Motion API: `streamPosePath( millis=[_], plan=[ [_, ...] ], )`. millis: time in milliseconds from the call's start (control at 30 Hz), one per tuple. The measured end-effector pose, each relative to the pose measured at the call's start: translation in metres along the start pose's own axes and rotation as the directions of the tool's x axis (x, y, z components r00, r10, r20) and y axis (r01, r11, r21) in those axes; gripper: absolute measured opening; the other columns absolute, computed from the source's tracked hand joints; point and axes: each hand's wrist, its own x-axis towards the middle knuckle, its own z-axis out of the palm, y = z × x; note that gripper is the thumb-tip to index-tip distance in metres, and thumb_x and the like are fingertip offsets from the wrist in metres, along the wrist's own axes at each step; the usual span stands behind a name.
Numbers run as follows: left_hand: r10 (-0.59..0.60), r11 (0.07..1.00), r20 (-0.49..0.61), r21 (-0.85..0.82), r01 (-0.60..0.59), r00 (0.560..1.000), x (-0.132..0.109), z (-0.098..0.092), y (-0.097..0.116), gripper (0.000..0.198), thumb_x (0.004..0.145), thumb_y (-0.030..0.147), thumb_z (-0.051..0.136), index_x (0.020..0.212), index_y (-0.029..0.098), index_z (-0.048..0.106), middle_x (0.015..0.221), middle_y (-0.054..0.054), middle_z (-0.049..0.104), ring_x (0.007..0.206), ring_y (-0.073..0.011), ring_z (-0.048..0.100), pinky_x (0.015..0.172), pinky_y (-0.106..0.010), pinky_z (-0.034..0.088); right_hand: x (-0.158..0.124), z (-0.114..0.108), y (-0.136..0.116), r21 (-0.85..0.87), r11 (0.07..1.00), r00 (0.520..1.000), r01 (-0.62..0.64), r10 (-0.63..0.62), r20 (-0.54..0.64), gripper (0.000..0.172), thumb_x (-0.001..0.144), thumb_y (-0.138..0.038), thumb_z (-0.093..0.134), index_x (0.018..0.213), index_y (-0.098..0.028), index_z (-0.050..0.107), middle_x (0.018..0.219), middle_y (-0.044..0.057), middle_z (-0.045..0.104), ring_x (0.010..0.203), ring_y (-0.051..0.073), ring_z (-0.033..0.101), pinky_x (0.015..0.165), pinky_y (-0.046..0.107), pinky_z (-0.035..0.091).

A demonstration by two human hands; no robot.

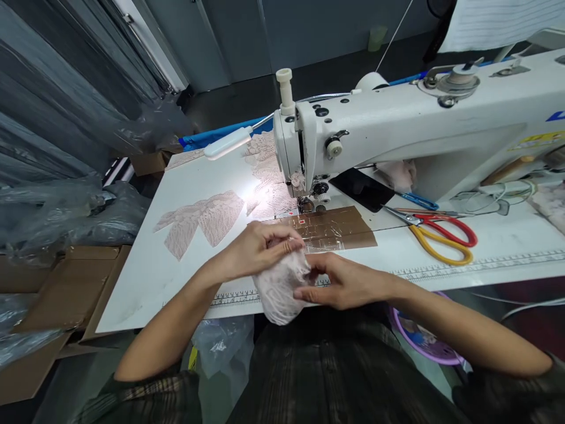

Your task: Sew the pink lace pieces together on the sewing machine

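My left hand (256,250) and my right hand (339,282) meet at the front edge of the white sewing table (145,277). Both are closed on a bunched piece of pale pink lace fabric (280,288). The left hand pinches its top, and the right hand's fingers curl round its right side. The bundle hangs partly over the table edge above my lap. A white industrial sewing machine (397,126) stands just behind, its needle area (309,194) lit by a lamp.
Cut lace pieces (203,218) lie on the table at left, more lace (267,171) by the needle. Red-and-yellow scissors (441,235) lie right, a dark phone (362,188) under the machine arm. Cardboard boxes (66,282) and plastic bags (53,206) stand left. A purple basket (424,341) sits below.
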Motion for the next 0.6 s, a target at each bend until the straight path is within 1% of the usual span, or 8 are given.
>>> streamPosePath(
  millis=[67, 167, 233, 300, 367, 433, 500, 600],
  plan=[
    [-0.044, 0.998, -0.024, 0.052, 0.045, 0.999, 0.014, -0.006, -0.012, 0.031, 0.09, 0.044, 0.062, 0.079, 0.018, 0.073, 0.065, -0.002, 0.065, 0.057, -0.0123, 0.055, 0.051, -0.022, 0.038, 0.009, 0.006, 0.011, 0.139, 0.977, 0.987, -0.161, 0.158, 0.038, 0.032, 0.091, -0.041, 0.062, 0.072, -0.019, 0.05, 0.063, -0.004, 0.053, 0.058, 0.011, 0.052, 0.053, 0.023, 0.042],
    [-0.126, 0.971, -0.061, 0.199, 0.135, 0.99, 0.036, -0.012, -0.036, 0.037, 0.087, 0.051, 0.064, 0.075, 0.017, 0.071, 0.059, -0.001, 0.06, 0.052, -0.0118, 0.051, 0.049, -0.023, 0.034, 0.013, 0.0, 0.016, 0.226, 0.898, 0.925, -0.378, 0.374, 0.06, 0.03, 0.094, -0.04, 0.056, 0.075, -0.02, 0.047, 0.066, -0.001, 0.061, 0.053, 0.01, 0.056, 0.051, 0.022, 0.044],
    [-0.136, 0.921, -0.097, 0.355, 0.162, 0.986, 0.049, -0.013, -0.051, 0.035, 0.086, 0.051, 0.065, 0.086, 0.016, 0.071, 0.069, -0.003, 0.064, 0.058, -0.0138, 0.056, 0.051, -0.024, 0.036, 0.01, -0.014, 0.012, 0.084, 0.884, 0.886, -0.46, 0.452, 0.103, 0.028, 0.097, -0.04, 0.051, 0.079, -0.019, 0.052, 0.067, 0.001, 0.065, 0.049, 0.01, 0.057, 0.05, 0.023, 0.044],
    [-0.102, 0.834, -0.148, 0.526, 0.166, 0.984, 0.06, -0.016, -0.063, 0.033, 0.089, 0.046, 0.062, 0.096, 0.015, 0.07, 0.085, -0.007, 0.067, 0.068, -0.0168, 0.06, 0.055, -0.026, 0.037, 0.007, -0.03, 0.006, -0.227, 0.877, 0.897, -0.424, 0.441, 0.028, 0.027, 0.097, -0.037, 0.05, 0.079, -0.018, 0.058, 0.065, 0.002, 0.066, 0.05, 0.013, 0.059, 0.052, 0.025, 0.044],
    [-0.044, 0.748, -0.166, 0.648, 0.142, 0.985, 0.068, -0.018, -0.071, 0.029, 0.094, 0.04, 0.055, 0.102, 0.014, 0.068, 0.098, -0.011, 0.067, 0.078, -0.0193, 0.061, 0.057, -0.027, 0.039, 0.006, -0.043, 0.003, -0.515, 0.775, 0.93, -0.367, 0.318, -0.184, 0.025, 0.096, -0.033, 0.05, 0.083, -0.017, 0.064, 0.07, 0.005, 0.068, 0.061, 0.018, 0.064, 0.058, 0.029, 0.045],
    [0.015, 0.705, -0.128, 0.704, 0.08, 0.992, 0.077, -0.02, -0.079, 0.027, 0.096, 0.033, 0.05, 0.105, 0.014, 0.067, 0.101, -0.011, 0.065, 0.081, -0.0204, 0.06, 0.06, -0.029, 0.042, 0.009, -0.049, 0.008, -0.669, 0.676, 0.939, -0.309, 0.108, -0.325, 0.024, 0.097, -0.03, 0.047, 0.096, -0.017, 0.068, 0.087, 0.009, 0.072, 0.077, 0.024, 0.066, 0.066, 0.034, 0.047],
    [0.096, 0.686, -0.059, 0.727, -0.023, 0.994, 0.088, -0.021, -0.088, 0.023, 0.095, 0.026, 0.048, 0.101, 0.013, 0.067, 0.095, -0.011, 0.064, 0.081, -0.021, 0.059, 0.064, -0.031, 0.045, 0.015, -0.05, 0.021, -0.75, 0.639, 0.947, -0.169, -0.106, -0.303, 0.029, 0.097, -0.025, 0.044, 0.112, -0.017, 0.067, 0.109, 0.012, 0.07, 0.095, 0.027, 0.064, 0.078, 0.038, 0.05],
    [0.274, 0.69, -0.018, 0.7, -0.183, 0.962, 0.105, -0.02, -0.103, 0.021, 0.091, 0.015, 0.046, 0.083, 0.015, 0.066, 0.079, -0.009, 0.061, 0.081, -0.0226, 0.058, 0.072, -0.034, 0.049, 0.027, -0.051, 0.045, -0.817, 0.57, 0.934, 0.09, -0.334, -0.13, 0.038, 0.093, -0.014, 0.043, 0.124, -0.013, 0.064, 0.128, 0.014, 0.064, 0.111, 0.028, 0.057, 0.092, 0.044, 0.049]
  ],
)
